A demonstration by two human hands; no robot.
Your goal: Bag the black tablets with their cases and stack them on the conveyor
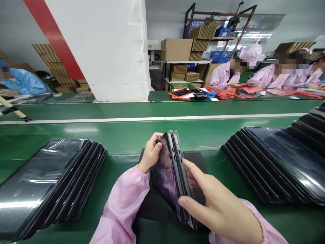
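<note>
I hold a dark tablet (175,169) on edge above a black mat (195,159), its glossy screen facing left and its side buttons facing up. A clear plastic film or bag clings around it. My left hand (150,154) pinches the far top corner. My right hand (215,203) grips the near edge from the right, thumb at the front. Both sleeves are pink.
A fanned stack of bagged black tablets (48,183) lies at my left, another long row (276,162) at my right. A green conveyor (152,112) runs across behind. Across it sit people in pink coats (254,74) with red folders (220,91); a white pillar (109,51) stands centre-left.
</note>
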